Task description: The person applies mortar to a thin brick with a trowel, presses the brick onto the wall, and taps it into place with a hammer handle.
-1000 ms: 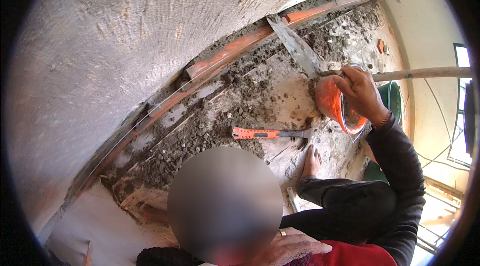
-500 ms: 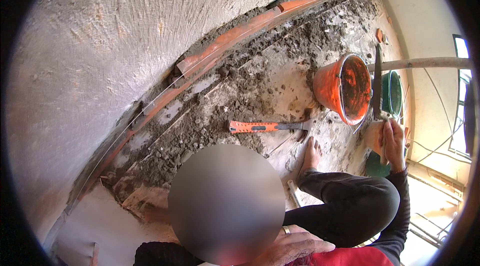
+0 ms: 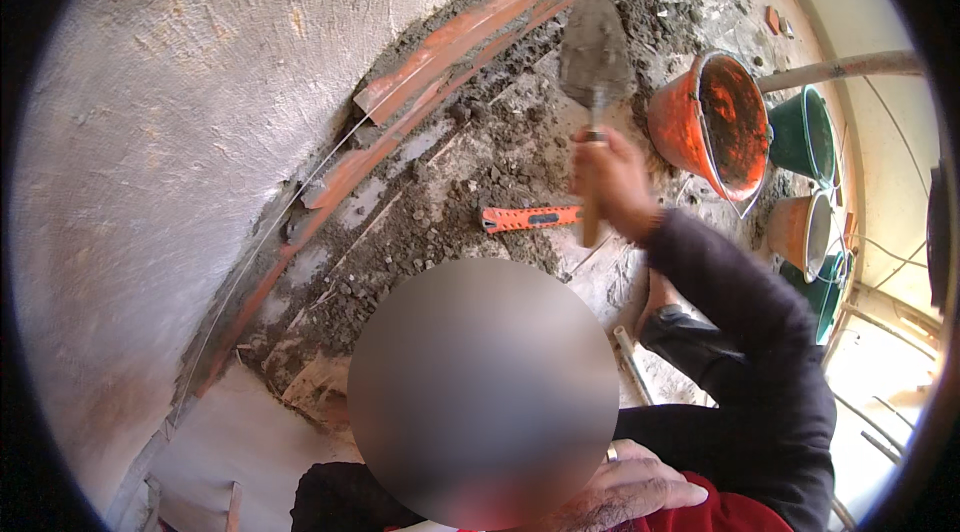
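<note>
My right hand (image 3: 617, 182) is wrapped round the wooden handle of a trowel (image 3: 597, 57), in front of the orange bucket. Its grey, dirty blade is smeared by motion and points away, toward the far end of a row of red-orange bricks (image 3: 450, 44) along the wall. Below that hand lies a hammer (image 3: 530, 219) with an orange handle, its head hidden behind the hand and trowel handle. My left hand (image 3: 640, 487), wearing a ring, lies flat on red cloth with fingers stretched out; a blurred disc covers part of it.
A string (image 3: 300, 194) runs along the rough wall (image 3: 210, 132). Lumpy grey mortar and rubble (image 3: 440, 222) cover the floor. An orange bucket (image 3: 672, 122), a green bucket (image 3: 795, 137) and more buckets stand at the right. A pole (image 3: 845, 70) reaches in behind them. My bare foot is near the hammer.
My right hand has swung the trowel left, from beside the buckets to above the rubble near the bricks. The view has shifted slightly. My left hand stays resting on the red cloth.
</note>
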A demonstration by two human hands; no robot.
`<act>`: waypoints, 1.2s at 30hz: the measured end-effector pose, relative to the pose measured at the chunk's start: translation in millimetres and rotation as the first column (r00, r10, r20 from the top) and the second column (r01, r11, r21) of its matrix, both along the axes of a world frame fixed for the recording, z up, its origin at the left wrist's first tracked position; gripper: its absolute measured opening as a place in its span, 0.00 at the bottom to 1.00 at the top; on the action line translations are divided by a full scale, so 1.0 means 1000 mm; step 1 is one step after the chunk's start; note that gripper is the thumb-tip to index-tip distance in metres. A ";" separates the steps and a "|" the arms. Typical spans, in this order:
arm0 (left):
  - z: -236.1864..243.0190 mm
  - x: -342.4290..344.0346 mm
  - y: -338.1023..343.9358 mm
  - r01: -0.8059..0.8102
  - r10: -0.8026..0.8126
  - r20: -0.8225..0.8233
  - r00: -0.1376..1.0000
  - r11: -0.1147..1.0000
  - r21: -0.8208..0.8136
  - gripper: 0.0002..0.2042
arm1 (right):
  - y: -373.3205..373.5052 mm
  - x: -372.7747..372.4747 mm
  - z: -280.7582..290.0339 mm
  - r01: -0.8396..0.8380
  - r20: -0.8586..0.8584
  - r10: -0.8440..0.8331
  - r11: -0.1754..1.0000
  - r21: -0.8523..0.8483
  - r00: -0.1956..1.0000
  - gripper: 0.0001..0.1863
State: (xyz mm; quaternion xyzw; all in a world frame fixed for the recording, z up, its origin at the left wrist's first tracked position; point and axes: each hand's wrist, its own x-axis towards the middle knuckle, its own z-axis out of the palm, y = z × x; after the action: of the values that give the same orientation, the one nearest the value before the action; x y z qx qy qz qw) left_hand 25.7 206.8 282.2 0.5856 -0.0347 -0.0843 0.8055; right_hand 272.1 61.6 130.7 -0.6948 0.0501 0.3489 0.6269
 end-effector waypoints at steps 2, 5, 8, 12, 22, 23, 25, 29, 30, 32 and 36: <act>-0.002 -0.002 0.004 -0.018 0.018 -0.028 0.999 1.000 0.004 0.22 | 0.053 -0.016 -0.034 0.135 0.062 -0.138 0.990 0.047 0.989 0.05; -0.010 -0.006 0.013 -0.057 0.058 -0.089 0.994 0.998 0.015 0.22 | 0.111 -0.026 -0.080 0.285 0.098 -0.309 0.937 0.200 0.946 0.03; -0.020 -0.012 0.024 -0.092 0.094 -0.129 0.987 0.996 0.022 0.22 | 0.146 -0.040 -0.086 0.356 0.092 -0.392 0.896 0.266 0.916 0.03; -0.028 -0.020 0.036 -0.135 0.138 -0.161 0.977 0.990 0.027 0.22 | 0.167 -0.075 -0.089 0.347 0.152 -0.397 0.897 0.273 0.905 0.04; -0.032 -0.032 0.055 -0.153 0.151 -0.189 0.970 0.988 0.008 0.21 | 0.200 -0.176 -0.090 0.310 0.090 -0.349 0.905 0.293 0.933 0.07; -0.031 -0.032 0.055 -0.146 0.145 -0.186 0.972 0.989 0.007 0.21 | 0.205 -0.187 -0.093 0.299 0.158 -0.355 0.907 0.298 0.921 0.06; -0.034 -0.030 0.054 -0.136 0.136 -0.181 0.974 0.991 0.016 0.21 | 0.211 -0.209 -0.102 0.252 0.160 -0.311 0.918 0.306 0.937 0.06; -0.032 -0.031 0.054 -0.129 0.130 -0.185 0.974 0.991 0.020 0.21 | 0.213 -0.239 -0.102 0.104 0.162 -0.150 0.960 0.261 0.975 0.06; -0.032 -0.031 0.053 -0.124 0.124 -0.184 0.975 0.992 0.015 0.21 | 0.211 -0.239 -0.098 0.102 0.103 -0.141 0.945 0.312 0.985 0.06; -0.029 -0.030 0.050 -0.112 0.111 -0.178 0.978 0.994 0.008 0.21 | 0.203 -0.240 -0.089 0.108 -0.012 -0.113 0.904 0.413 0.994 0.05; -0.018 -0.025 0.039 -0.065 0.061 -0.143 0.988 0.998 -0.024 0.21 | 0.163 -0.230 -0.075 0.076 -0.251 0.081 0.826 0.558 0.965 0.05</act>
State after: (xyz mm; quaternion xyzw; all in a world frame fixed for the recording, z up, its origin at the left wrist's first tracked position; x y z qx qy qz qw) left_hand 0.9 245.6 264.5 0.5673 0.0400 -0.0998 0.8165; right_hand 42.2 225.0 55.8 -0.4264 0.0272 0.4380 0.7909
